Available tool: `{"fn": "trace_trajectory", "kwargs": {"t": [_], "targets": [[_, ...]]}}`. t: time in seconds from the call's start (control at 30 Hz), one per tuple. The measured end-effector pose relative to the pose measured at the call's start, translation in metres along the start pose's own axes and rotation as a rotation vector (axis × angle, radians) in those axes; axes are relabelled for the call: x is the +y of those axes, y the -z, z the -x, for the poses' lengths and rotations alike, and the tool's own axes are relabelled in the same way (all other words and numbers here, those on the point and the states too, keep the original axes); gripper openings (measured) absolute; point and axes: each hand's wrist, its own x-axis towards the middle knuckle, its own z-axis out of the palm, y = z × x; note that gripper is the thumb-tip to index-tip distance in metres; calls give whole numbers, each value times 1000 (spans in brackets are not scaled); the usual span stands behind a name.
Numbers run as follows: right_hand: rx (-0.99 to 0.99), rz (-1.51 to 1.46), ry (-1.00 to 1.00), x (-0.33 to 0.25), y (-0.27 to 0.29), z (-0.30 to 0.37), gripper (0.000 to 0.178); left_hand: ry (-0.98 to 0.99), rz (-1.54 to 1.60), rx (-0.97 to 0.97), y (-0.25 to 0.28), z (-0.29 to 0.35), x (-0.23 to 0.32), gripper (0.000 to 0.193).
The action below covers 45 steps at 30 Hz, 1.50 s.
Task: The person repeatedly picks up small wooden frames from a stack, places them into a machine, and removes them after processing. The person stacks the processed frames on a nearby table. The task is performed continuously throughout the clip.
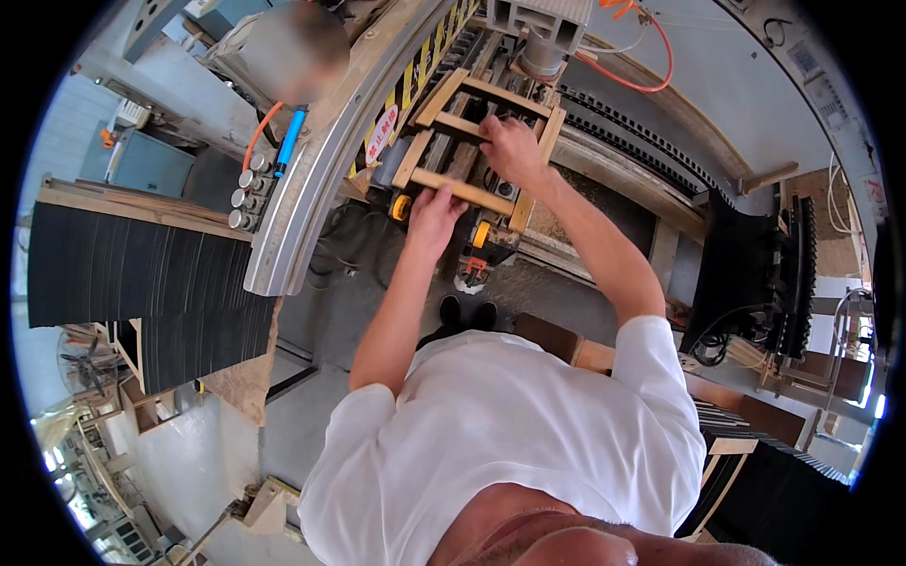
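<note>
A light wooden frame point(489, 195) with several crosswise rails lies on a machine bed point(491, 52) in front of me. My left hand point(434, 222) is closed on its near rail, thumb and fingers at the wood's edge. Farther in and to the right, my right hand point(512, 149) reaches over the frame's right side, its fingers bent together at the middle rail. Exactly how those fingertips grip is partly hidden by the hand. Below the frame's near corners sit two yellow round parts, one a yellow wheel point(401, 207).
A metal beam point(326, 151) with black-and-yellow striping runs along the left. Stacked dark panels point(142, 269) stand left of it; more dark panels point(774, 481) are at lower right. An orange air hose point(651, 85) loops at the back. Another person point(293, 52) is beyond the beam.
</note>
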Motion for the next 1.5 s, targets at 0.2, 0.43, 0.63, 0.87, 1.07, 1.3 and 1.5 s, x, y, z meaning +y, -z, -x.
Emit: {"fn": "trace_trajectory", "kwargs": {"t": [0.2, 0.43, 0.63, 0.87, 1.07, 1.3, 1.5], "targets": [[-83, 162, -17, 37, -39, -49, 21, -28, -66, 119, 23, 126, 29, 37], [-144, 467, 30, 33, -43, -86, 19, -81, -45, 223, 60, 214, 61, 35], [-235, 752, 29, 59, -45, -138, 19, -65, -198, 351, 103, 236, 83, 38], [-211, 624, -140, 106, -59, -177, 20, -56, -210, 510, 149, 240, 95, 37], [-288, 620, -96, 115, -59, -193, 23, 16, -128, 479, 184, 231, 100, 32], [-343, 678, -117, 124, -65, -201, 17, 36, -134, 483, 209, 223, 95, 27], [-405, 685, -149, 123, -61, -201, 22, 26, -219, 561, 213, 224, 86, 31]]}}
